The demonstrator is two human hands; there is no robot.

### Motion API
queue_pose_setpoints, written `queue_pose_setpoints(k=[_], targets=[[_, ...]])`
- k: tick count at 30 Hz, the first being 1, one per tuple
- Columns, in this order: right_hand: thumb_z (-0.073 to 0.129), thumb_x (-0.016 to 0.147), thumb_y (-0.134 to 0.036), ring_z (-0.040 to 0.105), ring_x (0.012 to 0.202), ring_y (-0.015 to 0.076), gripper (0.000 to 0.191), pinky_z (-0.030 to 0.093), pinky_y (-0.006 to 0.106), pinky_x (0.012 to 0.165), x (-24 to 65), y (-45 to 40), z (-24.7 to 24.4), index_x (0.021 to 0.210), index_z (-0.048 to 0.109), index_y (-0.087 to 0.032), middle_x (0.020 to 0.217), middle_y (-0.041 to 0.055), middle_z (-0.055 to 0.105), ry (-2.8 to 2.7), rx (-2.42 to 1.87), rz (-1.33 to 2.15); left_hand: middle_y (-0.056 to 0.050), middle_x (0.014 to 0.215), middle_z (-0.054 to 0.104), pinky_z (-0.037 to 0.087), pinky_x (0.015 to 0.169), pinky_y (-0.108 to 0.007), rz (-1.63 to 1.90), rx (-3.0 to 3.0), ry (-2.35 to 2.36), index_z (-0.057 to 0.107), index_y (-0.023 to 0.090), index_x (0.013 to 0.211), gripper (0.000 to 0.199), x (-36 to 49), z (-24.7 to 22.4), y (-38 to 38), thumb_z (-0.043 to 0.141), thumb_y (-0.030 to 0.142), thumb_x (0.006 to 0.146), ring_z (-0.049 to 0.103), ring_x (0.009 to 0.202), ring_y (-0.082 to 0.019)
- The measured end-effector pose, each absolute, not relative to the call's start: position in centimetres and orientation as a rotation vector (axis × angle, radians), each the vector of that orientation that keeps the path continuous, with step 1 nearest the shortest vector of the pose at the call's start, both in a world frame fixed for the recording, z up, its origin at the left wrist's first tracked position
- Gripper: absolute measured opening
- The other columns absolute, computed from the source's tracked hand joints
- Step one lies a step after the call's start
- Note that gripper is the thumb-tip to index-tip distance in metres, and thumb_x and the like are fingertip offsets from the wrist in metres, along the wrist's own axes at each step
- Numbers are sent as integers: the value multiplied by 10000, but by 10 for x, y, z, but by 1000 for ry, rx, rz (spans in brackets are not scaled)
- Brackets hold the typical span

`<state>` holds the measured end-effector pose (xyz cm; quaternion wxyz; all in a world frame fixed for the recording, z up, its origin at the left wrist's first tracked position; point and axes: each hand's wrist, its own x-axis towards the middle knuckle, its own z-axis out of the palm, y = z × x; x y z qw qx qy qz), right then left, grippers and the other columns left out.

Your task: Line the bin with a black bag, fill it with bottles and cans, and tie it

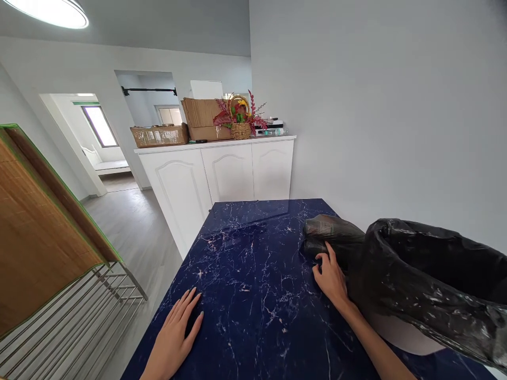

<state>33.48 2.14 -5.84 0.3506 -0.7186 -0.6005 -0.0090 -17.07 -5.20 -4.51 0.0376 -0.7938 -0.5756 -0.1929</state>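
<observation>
My left hand lies flat on the dark blue marbled table near its left edge, fingers stretched out, holding nothing. At the right, my right hand touches a filled black plastic bag with its fingertips; the fingers are bent and apart, not wrapped round it. The bag lies on the table and looks lumpy, its contents not clearly visible through the plastic. Just right of my right hand stands a bin lined with a black bag, its mouth open and the liner folded over the rim.
Beyond the table is a white cabinet carrying cardboard boxes, a flower basket and small items. A metal rack with a bamboo mat stands at the left. A wall runs along the right.
</observation>
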Motion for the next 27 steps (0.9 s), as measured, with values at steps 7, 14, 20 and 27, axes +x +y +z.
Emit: queue_pose_setpoints(k=[7, 14, 20, 27], targets=[[394, 1010, -250, 742, 929, 277, 364, 606, 444, 690, 320, 24, -60, 1266, 647, -192, 1727, 170, 299, -1655, -1782, -32, 1, 1691, 457, 377, 1281, -585, -621, -2429, -1767, 434, 375, 1635, 608, -171, -44, -51, 522, 523, 1052, 401, 1572, -330], [415, 1022, -237, 721, 1122, 309, 395, 635, 470, 872, 287, 20, -56, 1351, 631, -200, 1714, 165, 332, -1792, -1631, 15, -18, 1685, 469, 376, 1281, -583, -607, -2439, -1721, 440, 347, 1629, 590, -170, -44, -49, 507, 515, 1067, 417, 1567, -326], [426, 1079, -264, 618, 1342, 322, 398, 605, 472, 988, 290, -4, -42, 1455, 551, -306, 1660, 118, 434, -1847, -1326, -60, -29, 1680, 476, 448, 1236, -577, -583, -2413, -1722, 441, 333, 1629, 579, -167, -40, -52, 493, 508, 1080, 449, 1548, -321], [511, 1059, -383, 287, 1576, 468, 553, 362, 727, 1191, 330, -3, -46, 1585, 402, -251, 1751, 170, 187, -1397, -1569, -238, -34, 1674, 486, 451, 1232, -585, -595, -2408, -1694, 441, 326, 1631, 582, -167, -41, -52, 503, 500, 1078, 450, 1547, -323]])
